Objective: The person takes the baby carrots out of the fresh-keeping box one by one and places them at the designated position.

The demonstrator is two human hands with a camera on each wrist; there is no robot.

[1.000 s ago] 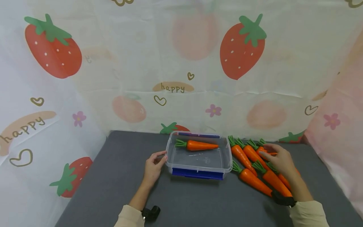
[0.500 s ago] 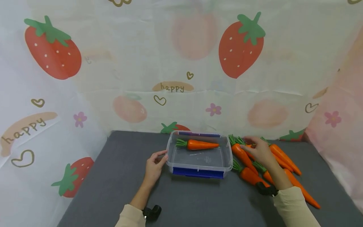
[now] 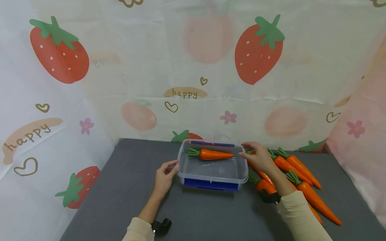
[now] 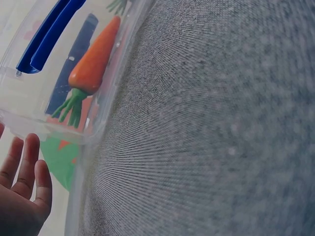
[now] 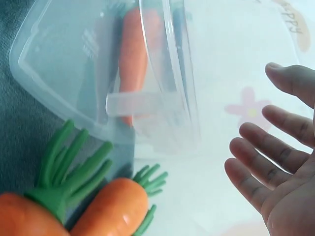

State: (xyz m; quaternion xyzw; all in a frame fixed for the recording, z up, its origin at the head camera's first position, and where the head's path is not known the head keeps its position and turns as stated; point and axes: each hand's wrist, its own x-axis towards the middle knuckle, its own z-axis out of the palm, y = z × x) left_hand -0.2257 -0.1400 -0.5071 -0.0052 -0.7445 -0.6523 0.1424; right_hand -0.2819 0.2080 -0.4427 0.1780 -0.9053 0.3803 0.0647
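Note:
A clear plastic box [image 3: 217,170] with blue latches stands at the back middle of the table, a single carrot [image 3: 214,154] with a green top lying inside. At the box's left end rests my left hand [image 3: 164,180], its fingertips at the rim; the left wrist view has those fingers fairly straight beside the box wall. My right hand [image 3: 260,159] hovers at the box's right rim, overlapping its corner. Its fingers [image 5: 258,140] are spread and hold nothing in the right wrist view. Partly hidden under the right forearm are a carrot [image 3: 265,186] and others.
Several more carrots lie right of the box, among them one long carrot [image 3: 318,202] pointing to the front right and another carrot [image 3: 303,170] behind it. A printed cloth backdrop [image 3: 187,117] rises behind the grey table [image 3: 211,214].
My right hand has moved left from over the carrots to the box's right rim, uncovering carrots at the right. Several of those carrots have shifted rightward. The left hand and the box stay put.

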